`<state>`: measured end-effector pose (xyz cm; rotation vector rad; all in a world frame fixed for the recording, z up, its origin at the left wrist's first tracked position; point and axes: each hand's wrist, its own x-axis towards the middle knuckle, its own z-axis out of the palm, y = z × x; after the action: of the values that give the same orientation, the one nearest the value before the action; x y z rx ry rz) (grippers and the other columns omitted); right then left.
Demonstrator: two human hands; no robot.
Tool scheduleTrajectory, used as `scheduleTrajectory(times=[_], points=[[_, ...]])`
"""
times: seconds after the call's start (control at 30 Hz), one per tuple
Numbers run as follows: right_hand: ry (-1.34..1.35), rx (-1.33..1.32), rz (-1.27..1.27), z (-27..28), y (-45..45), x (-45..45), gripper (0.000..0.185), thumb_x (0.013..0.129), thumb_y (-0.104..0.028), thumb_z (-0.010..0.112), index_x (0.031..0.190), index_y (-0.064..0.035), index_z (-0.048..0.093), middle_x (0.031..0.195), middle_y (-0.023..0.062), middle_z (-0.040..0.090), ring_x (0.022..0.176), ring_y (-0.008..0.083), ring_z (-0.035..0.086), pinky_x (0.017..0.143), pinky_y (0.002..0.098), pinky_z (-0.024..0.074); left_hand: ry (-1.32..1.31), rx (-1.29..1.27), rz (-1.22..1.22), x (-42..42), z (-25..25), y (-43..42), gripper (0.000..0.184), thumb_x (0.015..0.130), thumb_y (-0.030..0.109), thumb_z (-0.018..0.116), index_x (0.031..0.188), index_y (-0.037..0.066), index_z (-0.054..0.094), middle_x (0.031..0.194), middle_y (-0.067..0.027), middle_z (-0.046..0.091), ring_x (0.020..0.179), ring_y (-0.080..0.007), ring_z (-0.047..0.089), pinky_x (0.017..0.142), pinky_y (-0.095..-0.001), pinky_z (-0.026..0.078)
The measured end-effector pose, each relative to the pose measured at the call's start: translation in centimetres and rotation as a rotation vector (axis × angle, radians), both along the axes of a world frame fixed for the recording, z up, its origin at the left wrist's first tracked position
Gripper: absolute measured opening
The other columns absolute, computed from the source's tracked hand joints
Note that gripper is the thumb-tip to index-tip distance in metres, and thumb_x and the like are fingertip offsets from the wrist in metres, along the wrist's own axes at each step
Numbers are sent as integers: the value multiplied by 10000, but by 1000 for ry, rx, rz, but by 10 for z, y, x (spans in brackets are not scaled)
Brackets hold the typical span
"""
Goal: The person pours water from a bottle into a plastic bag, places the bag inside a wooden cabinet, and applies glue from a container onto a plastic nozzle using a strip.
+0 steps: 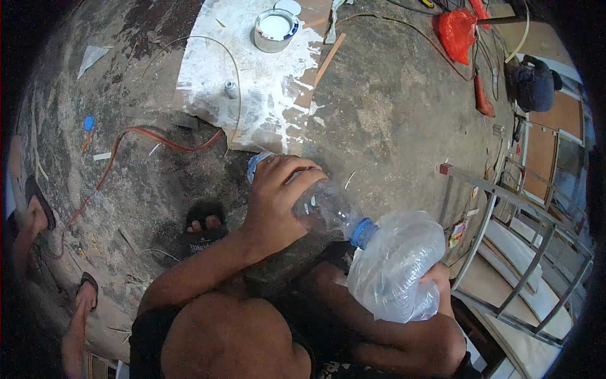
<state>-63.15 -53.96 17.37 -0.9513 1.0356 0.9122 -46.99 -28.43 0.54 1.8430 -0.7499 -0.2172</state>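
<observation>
My left hand is wrapped round the body of a clear plastic bottle, which lies tilted with its blue neck end down to the right. That neck end meets a bulging, wrinkled clear plastic bag; whether it reaches inside cannot be made out. My right hand grips the bag from its right side, with most of the fingers hidden behind the plastic. What fills the bag cannot be told. Both hands are above my bent knees.
Ahead, a paint can with white contents stands on a paint-splashed board, near a small bottle. An orange hose crosses the floor at left. A metal frame stands at right. Another person's feet show at left.
</observation>
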Motion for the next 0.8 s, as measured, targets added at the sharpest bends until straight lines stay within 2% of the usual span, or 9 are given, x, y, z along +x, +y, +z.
scheduleTrajectory(times=[0.5,0.8], points=[[-1,-18,-20,-2,3,-3,811,691,-126,875,1419,-17,535,1339,143,637,1265,282,577,1114,446,418,-5,-4,-13,2,3,-1,532,620,241,867,1088,72,679,1111,-83,646,1062,-313,617,979,-470,435],[-12,-20,-31,-3,4,-7,817,690,-121,873,1424,-15,527,1343,147,635,1267,288,578,1115,453,419,17,-18,-3,1,5,-2,505,657,283,875,1072,70,683,1099,-93,648,1060,-322,616,974,-472,437]])
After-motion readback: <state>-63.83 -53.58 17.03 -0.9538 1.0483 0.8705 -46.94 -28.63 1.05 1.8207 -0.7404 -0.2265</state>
